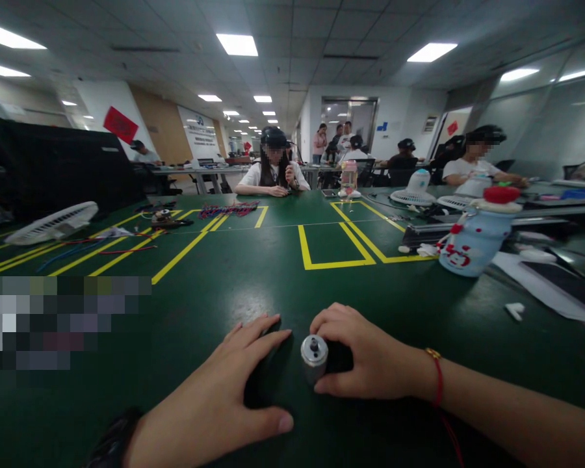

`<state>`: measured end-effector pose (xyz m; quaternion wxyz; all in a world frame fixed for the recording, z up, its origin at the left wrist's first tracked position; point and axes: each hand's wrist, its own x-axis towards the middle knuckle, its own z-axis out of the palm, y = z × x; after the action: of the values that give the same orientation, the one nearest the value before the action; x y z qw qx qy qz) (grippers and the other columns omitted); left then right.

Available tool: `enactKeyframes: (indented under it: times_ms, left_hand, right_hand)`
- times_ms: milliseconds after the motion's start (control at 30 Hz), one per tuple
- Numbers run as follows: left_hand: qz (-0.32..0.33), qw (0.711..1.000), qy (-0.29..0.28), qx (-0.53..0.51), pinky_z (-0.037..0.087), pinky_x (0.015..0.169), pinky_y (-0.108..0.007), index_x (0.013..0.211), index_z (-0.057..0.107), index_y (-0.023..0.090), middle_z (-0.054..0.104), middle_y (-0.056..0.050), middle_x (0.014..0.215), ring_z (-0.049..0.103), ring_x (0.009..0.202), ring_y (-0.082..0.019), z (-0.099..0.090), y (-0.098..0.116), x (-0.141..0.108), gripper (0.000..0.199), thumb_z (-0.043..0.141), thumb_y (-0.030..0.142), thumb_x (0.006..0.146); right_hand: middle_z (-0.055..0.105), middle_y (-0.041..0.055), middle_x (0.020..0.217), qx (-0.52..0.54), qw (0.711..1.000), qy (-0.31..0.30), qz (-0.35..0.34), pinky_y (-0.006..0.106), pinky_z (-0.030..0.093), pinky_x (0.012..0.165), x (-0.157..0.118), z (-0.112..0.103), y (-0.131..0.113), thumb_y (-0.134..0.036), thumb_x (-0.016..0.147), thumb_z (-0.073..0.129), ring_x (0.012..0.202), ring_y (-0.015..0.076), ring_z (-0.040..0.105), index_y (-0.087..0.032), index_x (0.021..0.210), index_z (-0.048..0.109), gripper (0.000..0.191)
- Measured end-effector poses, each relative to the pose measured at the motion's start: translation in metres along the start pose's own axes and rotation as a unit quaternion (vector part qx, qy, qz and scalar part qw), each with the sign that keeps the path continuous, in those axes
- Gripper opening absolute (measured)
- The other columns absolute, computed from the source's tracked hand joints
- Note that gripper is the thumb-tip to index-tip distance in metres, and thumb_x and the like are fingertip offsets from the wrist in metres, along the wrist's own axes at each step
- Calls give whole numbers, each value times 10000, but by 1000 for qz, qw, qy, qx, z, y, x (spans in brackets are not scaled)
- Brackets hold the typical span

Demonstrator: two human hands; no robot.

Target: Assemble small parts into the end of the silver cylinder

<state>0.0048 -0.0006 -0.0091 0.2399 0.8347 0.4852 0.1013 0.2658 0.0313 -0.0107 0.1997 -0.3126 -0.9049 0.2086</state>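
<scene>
A small silver metal cylinder (314,359) stands upright on the green table (214,292), with a dark stub at the middle of its top. The fingers and thumb of my right hand (365,357) grip its right side. Left of the cylinder, my left hand (219,387) rests low over the table, fingers spread and thumb apart, holding nothing. A gap separates its fingertips from the cylinder.
A blue bottle with a red lid (480,234) is at the right, beside a dark phone (565,283) and white papers. Wires (229,209) and a white fan (53,222) lie at the left. A person sits across the table.
</scene>
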Motion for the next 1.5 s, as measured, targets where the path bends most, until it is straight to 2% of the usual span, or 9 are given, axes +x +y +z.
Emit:
enactKeyframes:
  times_ms: [167, 333, 433, 500, 800, 967, 1167, 1333, 1500]
  left_hand:
    - [19, 986, 95, -134, 313, 1133, -503, 1262, 595, 383, 500, -8, 1441, 452, 1331, -259, -3, 26, 18, 368, 575, 464, 903]
    - [55, 975, 128, -175, 428, 1036, -430, 946, 759, 330, 615, -3, 1261, 580, 1171, -240, -8, 48, 29, 144, 633, 315, 878]
    - [55, 969, 152, -189, 457, 995, -414, 905, 774, 315, 649, -11, 1178, 616, 1099, -234, -12, 46, 28, 148, 631, 289, 879]
    - [46, 971, 153, -180, 447, 1009, -430, 941, 775, 340, 647, -5, 1197, 610, 1111, -242, -13, 38, 25, 158, 629, 312, 887]
    - [57, 993, 81, -66, 397, 1062, -503, 1040, 748, 421, 601, 4, 1346, 542, 1233, -277, 9, -2, 17, 232, 655, 285, 876]
    - [71, 995, 59, -29, 362, 1075, -529, 1074, 729, 436, 591, -5, 1372, 517, 1264, -289, 11, -5, 19, 277, 669, 265, 864]
    - [28, 997, 32, -62, 357, 1099, -499, 1237, 637, 384, 505, -33, 1450, 463, 1323, -288, 1, -3, 10, 460, 741, 339, 791]
    - [0, 999, 2, -45, 296, 1125, -544, 1353, 503, 423, 387, -22, 1535, 364, 1393, -311, -7, -7, 1, 635, 746, 426, 767]
    - [4, 1000, -2, -31, 287, 1124, -563, 1381, 472, 423, 358, -27, 1550, 330, 1407, -331, -8, -9, -1, 656, 728, 438, 777]
  right_hand:
    - [623, 34, 1059, -4, 1000, 0, -3, 375, 377, 881, 0, 1, 0, -409, 708, 789, 977, 222, 518, -191, 953, 627, 366]
    - [618, 38, 1065, -3, 1000, -1, -5, 377, 390, 870, 0, 0, 0, -415, 723, 771, 984, 230, 512, -209, 1016, 634, 384]
    - [628, 38, 1056, -5, 1000, -4, -5, 387, 387, 879, 0, 0, 0, -426, 721, 774, 976, 233, 517, -209, 1001, 637, 380]
    - [632, 40, 1057, -6, 1000, -3, -5, 388, 385, 879, 0, 0, 0, -436, 717, 779, 970, 231, 520, -204, 980, 637, 378]
    - [629, 30, 1070, 2, 1000, -1, 2, 376, 371, 891, -1, 0, -1, -400, 700, 804, 982, 215, 523, -190, 955, 632, 372]
    - [631, 33, 1078, 10, 1000, 1, -4, 375, 369, 895, -2, 0, 0, -394, 707, 802, 990, 212, 526, -191, 961, 629, 368]
    - [634, 51, 1078, 14, 1000, -2, -3, 388, 384, 880, -2, -1, -1, -396, 722, 787, 991, 231, 525, -195, 978, 636, 359]
    - [639, 49, 1080, 16, 1000, -1, -4, 392, 380, 893, -2, -1, -1, -377, 718, 794, 997, 233, 526, -197, 989, 639, 361]
    - [639, 52, 1078, 19, 1000, -2, -4, 391, 386, 883, -1, -1, -2, -370, 716, 795, 992, 236, 532, -199, 986, 638, 356]
